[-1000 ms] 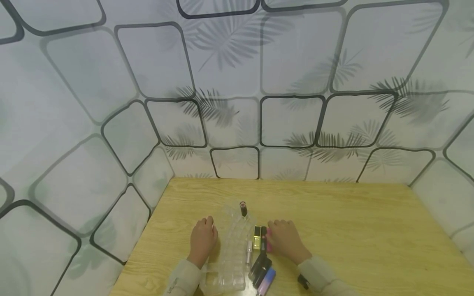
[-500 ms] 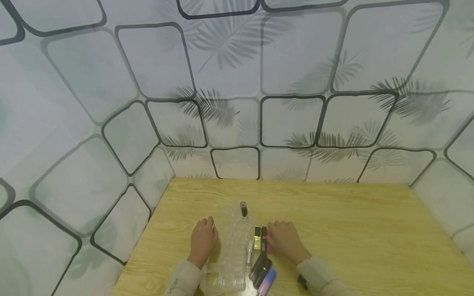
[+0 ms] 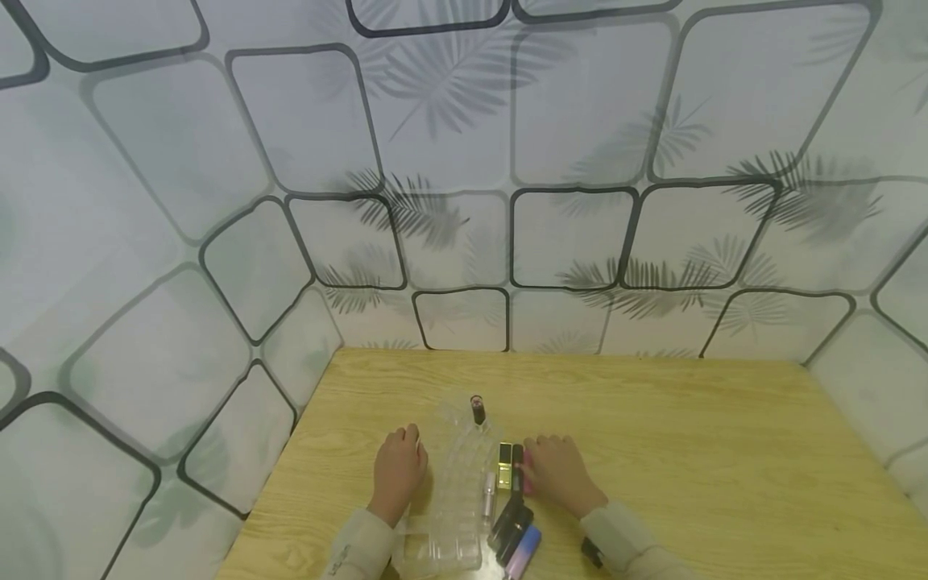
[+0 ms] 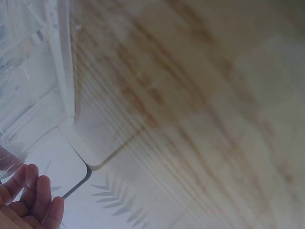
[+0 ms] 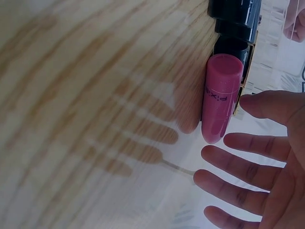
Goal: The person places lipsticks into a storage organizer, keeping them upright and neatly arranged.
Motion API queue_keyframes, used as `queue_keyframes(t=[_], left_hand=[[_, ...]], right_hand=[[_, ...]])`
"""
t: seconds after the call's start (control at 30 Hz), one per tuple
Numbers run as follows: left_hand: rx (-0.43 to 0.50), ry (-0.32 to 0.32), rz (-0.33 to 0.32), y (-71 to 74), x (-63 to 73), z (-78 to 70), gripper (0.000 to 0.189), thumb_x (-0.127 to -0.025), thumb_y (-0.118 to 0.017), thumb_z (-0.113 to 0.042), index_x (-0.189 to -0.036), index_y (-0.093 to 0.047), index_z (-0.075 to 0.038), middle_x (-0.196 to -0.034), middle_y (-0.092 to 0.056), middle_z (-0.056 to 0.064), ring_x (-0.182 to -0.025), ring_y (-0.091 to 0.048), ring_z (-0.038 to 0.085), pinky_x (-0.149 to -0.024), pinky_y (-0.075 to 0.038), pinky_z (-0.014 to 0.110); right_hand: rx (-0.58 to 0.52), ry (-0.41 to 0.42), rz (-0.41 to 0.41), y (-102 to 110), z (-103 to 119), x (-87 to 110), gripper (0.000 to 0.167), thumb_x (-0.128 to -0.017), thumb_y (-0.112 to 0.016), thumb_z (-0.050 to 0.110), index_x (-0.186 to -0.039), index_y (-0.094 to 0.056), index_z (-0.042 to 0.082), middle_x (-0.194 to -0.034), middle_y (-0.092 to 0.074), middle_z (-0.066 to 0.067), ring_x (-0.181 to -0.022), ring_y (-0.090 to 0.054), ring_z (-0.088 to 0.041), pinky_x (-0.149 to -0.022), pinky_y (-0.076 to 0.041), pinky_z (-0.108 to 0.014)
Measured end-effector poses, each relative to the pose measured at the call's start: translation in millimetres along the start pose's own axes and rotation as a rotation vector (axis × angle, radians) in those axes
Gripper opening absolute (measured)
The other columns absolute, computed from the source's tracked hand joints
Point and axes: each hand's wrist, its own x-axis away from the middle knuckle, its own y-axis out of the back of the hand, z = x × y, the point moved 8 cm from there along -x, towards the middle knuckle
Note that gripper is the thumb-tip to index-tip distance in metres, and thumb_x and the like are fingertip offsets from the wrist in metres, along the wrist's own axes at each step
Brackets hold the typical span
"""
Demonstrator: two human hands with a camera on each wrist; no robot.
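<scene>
A clear plastic cosmetics organizer (image 3: 457,499) with compartments lies on the wooden table, a dark lipstick (image 3: 477,409) upright in its far end. My left hand (image 3: 400,474) is at its left side; in the left wrist view the fingers (image 4: 43,188) curl, pinching a rounded clear edge with the thumb. On the other side, my right hand (image 3: 560,474) is beside a pink lipstick tube (image 5: 221,95) bearing dark lettering. Its fingers (image 5: 238,162) are spread and nearly straight, the thumb tip right at the tube. A black-and-gold lipstick (image 3: 505,466) and a black tube (image 3: 517,469) stand alongside.
Nearer me lie a silvery tube (image 3: 488,494), several black tubes (image 3: 511,525) and a blue-to-pink tube (image 3: 523,553). A small black item (image 3: 592,552) shows by the right sleeve. A patterned wall (image 3: 464,242) borders the back of the table (image 3: 689,435).
</scene>
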Motion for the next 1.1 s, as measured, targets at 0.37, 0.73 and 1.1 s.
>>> queue_keyframes(t=[0.37,0.73,1.1], left_hand=[[-0.003,0.004,0.004,1.1,-0.2,-1.3,0.012,-0.077,-0.065,-0.006,-0.082,-0.055,-0.003,-0.065,-0.052,0.006,-0.054,-0.045,0.015,-0.047,-0.034,0.024],[-0.010,-0.012,-0.004,1.4,-0.1,-2.7,0.013,-0.075,-0.065,-0.004,-0.082,-0.054,-0.003,-0.065,-0.053,0.006,-0.054,-0.045,0.015,-0.046,-0.035,0.024],[-0.034,-0.034,-0.017,4.1,-0.1,-4.3,0.013,-0.076,-0.066,-0.005,-0.082,-0.054,-0.003,-0.064,-0.052,0.005,-0.053,-0.045,0.014,-0.046,-0.035,0.023]], right_hand=[[-0.040,-0.013,0.003,-5.1,-2.2,0.3,0.026,-0.081,-0.066,0.039,-0.076,-0.054,0.016,-0.067,-0.054,0.002,-0.063,-0.052,-0.015,-0.066,-0.043,-0.034],[-0.018,-0.016,-0.003,-2.2,-2.1,-0.7,0.029,-0.081,-0.066,0.039,-0.070,-0.051,0.017,-0.062,-0.051,0.004,-0.059,-0.049,-0.014,-0.062,-0.041,-0.031],[0.005,-0.019,-0.024,-0.3,-6.8,-0.6,0.022,-0.085,-0.063,0.028,-0.071,-0.055,0.013,-0.061,-0.053,-0.001,-0.056,-0.049,-0.016,-0.057,-0.041,-0.030]])
